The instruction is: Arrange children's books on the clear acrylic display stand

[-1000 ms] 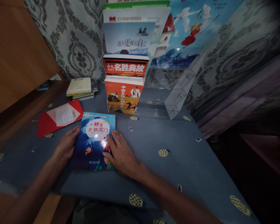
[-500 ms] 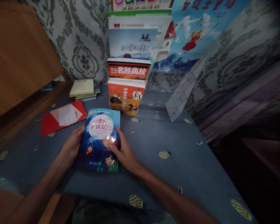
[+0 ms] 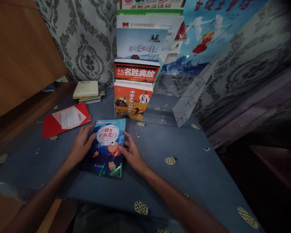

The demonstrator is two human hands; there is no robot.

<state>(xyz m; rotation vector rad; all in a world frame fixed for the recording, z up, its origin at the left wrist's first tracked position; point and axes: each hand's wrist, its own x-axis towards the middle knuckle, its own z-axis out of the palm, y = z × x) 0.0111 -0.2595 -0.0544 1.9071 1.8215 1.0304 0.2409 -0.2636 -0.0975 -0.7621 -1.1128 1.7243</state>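
A blue children's picture book, with orange fish and a white circle on its cover, lies face up on the cloth between my hands. At its left edge is my left hand, its thumb and fingers apart and the thumb beside the cover. My right hand rests by the opposite edge, fingers loosely spread, the thumb tip at the cover's border. Neither hand is wrapped round the book. To the left of it lies a red book with a pale printed panel.
A clear acrylic rack stands at the back, holding several upright books, among them an orange book in front and a large blue book behind. A small book stack sits back left. Beyond is a patterned curtain.
The book has gone from being held between both hands to lying on the table, a little farther right in view. Both hands have loosened their hold and their fingers have spread.
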